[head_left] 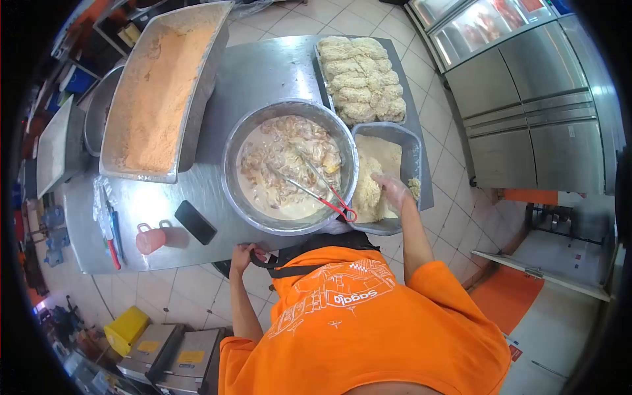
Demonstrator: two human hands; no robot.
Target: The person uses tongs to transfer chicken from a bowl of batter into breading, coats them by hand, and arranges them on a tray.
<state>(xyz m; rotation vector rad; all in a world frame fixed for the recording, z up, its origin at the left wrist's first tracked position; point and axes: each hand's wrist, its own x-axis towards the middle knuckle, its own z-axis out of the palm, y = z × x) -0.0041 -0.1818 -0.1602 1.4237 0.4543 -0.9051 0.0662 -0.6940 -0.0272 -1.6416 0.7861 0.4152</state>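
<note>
While reaching with the gloved right hand [394,191] into the grey tub [413,141], between three and four o'clock from the steel bowl [232,187], touches a floury lump [368,183]; cannot tell if wide or narrow in grip. At seven, holds a black strap [264,264] in the narrow grip of the left hand [246,256]. See red-handled tongs [320,199] in the bowl, a tray of coated pieces [361,79] at one, a trough of orange-tinted flour [164,99] at ten, and a phone [195,222] on the bench [253,69] at eight.
</note>
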